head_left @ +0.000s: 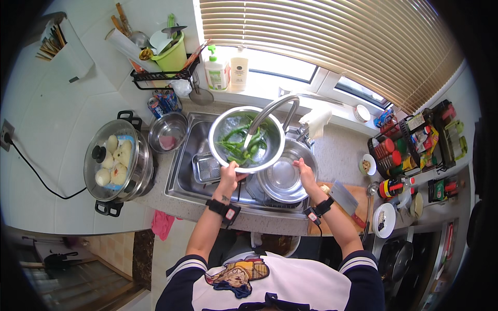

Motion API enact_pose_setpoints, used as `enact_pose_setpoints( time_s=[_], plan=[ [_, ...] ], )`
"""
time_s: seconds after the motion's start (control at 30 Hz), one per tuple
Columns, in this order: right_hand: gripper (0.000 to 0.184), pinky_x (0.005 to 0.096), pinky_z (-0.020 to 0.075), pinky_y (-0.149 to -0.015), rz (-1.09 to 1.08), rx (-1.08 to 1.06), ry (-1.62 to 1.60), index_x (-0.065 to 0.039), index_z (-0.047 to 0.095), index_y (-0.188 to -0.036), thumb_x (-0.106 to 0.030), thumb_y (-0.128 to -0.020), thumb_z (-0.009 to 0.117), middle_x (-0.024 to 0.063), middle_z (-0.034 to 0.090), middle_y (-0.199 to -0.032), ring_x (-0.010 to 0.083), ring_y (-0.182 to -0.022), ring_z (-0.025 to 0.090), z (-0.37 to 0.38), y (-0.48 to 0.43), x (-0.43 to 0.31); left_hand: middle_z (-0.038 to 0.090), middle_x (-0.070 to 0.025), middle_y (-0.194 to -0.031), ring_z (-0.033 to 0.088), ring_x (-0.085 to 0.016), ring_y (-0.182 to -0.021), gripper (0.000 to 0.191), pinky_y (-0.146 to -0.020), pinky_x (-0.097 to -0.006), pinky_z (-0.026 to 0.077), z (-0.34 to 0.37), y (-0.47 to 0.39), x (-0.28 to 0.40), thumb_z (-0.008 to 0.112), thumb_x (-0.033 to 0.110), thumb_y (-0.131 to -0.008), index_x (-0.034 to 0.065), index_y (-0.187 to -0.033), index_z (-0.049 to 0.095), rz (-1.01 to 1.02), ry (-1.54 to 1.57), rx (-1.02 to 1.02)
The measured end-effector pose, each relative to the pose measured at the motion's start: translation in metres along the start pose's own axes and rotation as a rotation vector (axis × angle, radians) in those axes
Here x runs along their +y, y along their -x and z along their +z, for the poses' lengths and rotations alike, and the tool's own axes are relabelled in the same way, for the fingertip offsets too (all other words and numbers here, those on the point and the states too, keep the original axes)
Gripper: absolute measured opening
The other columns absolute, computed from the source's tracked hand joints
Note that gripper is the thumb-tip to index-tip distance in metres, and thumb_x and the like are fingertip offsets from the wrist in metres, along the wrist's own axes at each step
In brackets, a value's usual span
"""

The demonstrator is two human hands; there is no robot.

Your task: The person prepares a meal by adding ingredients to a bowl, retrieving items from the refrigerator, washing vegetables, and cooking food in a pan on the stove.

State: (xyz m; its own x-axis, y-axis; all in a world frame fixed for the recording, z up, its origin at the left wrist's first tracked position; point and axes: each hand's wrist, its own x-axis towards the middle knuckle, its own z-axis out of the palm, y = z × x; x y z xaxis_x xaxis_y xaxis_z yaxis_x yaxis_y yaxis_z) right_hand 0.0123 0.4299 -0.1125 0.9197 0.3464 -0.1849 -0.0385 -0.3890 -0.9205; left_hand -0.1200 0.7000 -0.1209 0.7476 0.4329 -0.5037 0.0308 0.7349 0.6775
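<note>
My left hand (230, 178) grips the near rim of a stainless steel bowl (274, 156), thumb over the edge. Green peppers (249, 144) lie in the bowl, under the running gooseneck faucet (268, 110). My right hand (305, 173) is apart from that bowl, fingers extended and holding nothing, over the right side of a wide metal basin (283, 171). This basin stands in the right part of the steel sink (179, 182) and is partly covered by the pepper bowl. A metal grater tray (206, 168) rests in the left part of the sink.
Left of the sink stand a small metal bowl (171, 126) and a lidded steamer (128, 155) with buns. To the right, a cleaver (342, 196) lies on a wooden cutting board (325, 225), beside a ladle (371, 190) and a white bowl (389, 229). A white cloth (317, 120) hangs behind the basin.
</note>
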Motion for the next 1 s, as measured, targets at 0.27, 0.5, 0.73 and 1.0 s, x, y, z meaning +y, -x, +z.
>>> enact_pose_setpoints(
  time_s=[0.27, 0.5, 0.73, 1.0],
  plan=[
    [0.061, 0.0346, 0.0385, -0.092, 0.062, -0.068, -0.010, -0.001, 0.058, -0.121, -0.053, -0.098, 0.035, 0.0093, 0.063, -0.116, 0.0187, -0.111, 0.055, -0.009, -0.001, 0.005, 0.064, -0.0134, -0.078, 0.066, -0.025, -0.067, 0.016, -0.058, -0.0365, 0.060, -0.044, 0.048, 0.027, 0.050, 0.010, -0.084, -0.0035, -0.080, 0.058, -0.078, -0.079, 0.090],
    [0.062, 0.0365, 0.0388, -0.092, 0.059, -0.140, 0.010, 0.000, 0.057, -0.122, -0.052, -0.098, 0.035, 0.0101, 0.063, -0.117, 0.0193, -0.113, 0.054, 0.010, -0.008, -0.001, 0.060, -0.0145, -0.077, 0.066, -0.029, -0.066, 0.015, -0.056, -0.0417, 0.062, -0.046, 0.048, 0.018, 0.053, 0.006, -0.081, -0.0077, -0.076, 0.054, 0.028, -0.075, 0.090],
    [0.060, 0.0374, 0.0384, -0.094, 0.065, -0.185, -0.004, 0.000, 0.055, -0.124, -0.051, -0.098, 0.036, 0.0109, 0.062, -0.119, 0.0195, -0.115, 0.053, 0.027, -0.022, -0.011, 0.061, -0.0153, -0.080, 0.066, -0.029, -0.068, 0.014, -0.058, -0.0430, 0.061, -0.055, 0.054, 0.014, 0.054, 0.008, -0.082, -0.0062, -0.081, 0.054, -0.030, -0.125, 0.058],
    [0.059, 0.0366, 0.0393, -0.092, 0.064, -0.177, -0.036, -0.001, 0.056, -0.123, -0.050, -0.098, 0.038, 0.0106, 0.062, -0.118, 0.0197, -0.115, 0.054, 0.025, -0.029, -0.012, 0.062, -0.0174, -0.078, 0.067, -0.028, -0.068, 0.015, -0.056, -0.0406, 0.061, -0.060, 0.048, 0.029, 0.052, 0.006, -0.081, -0.0087, -0.080, 0.056, 0.030, -0.093, 0.110]
  ],
)
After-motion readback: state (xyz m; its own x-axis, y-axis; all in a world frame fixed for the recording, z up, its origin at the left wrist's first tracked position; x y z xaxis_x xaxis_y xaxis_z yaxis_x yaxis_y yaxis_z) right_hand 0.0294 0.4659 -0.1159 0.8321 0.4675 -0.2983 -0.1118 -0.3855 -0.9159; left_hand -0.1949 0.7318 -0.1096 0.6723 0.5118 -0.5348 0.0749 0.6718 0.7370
